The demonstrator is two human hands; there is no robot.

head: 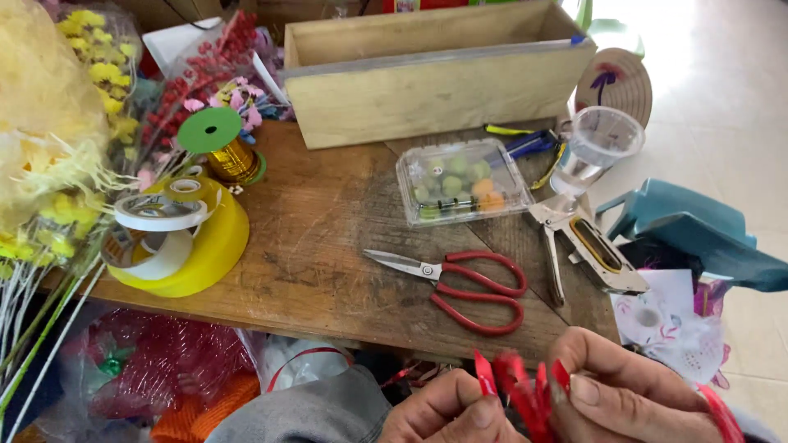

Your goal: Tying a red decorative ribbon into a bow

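I pinch the folded red ribbon [519,387] tight in my left hand [447,410] and right hand [632,390], loops half made, and the red scissors [460,283] lie unused at twelve o'clock on the counter [320,238].

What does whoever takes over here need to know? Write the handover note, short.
Left hand: fingers pinched on the red ribbon at the table's near edge.
Right hand: also pinching the same ribbon, with several loops bunched between the two hands.
Within reach: red-handled scissors lying closed on the table, a metal stapler to their right, and a clear plastic box behind them.
Left side: yellow ribbon spool, with white tape rolls on it.
Done: ribbon gathered into loops.
Left: nothing binds the loops yet, as far as shows; scissors and stapler lie untouched.
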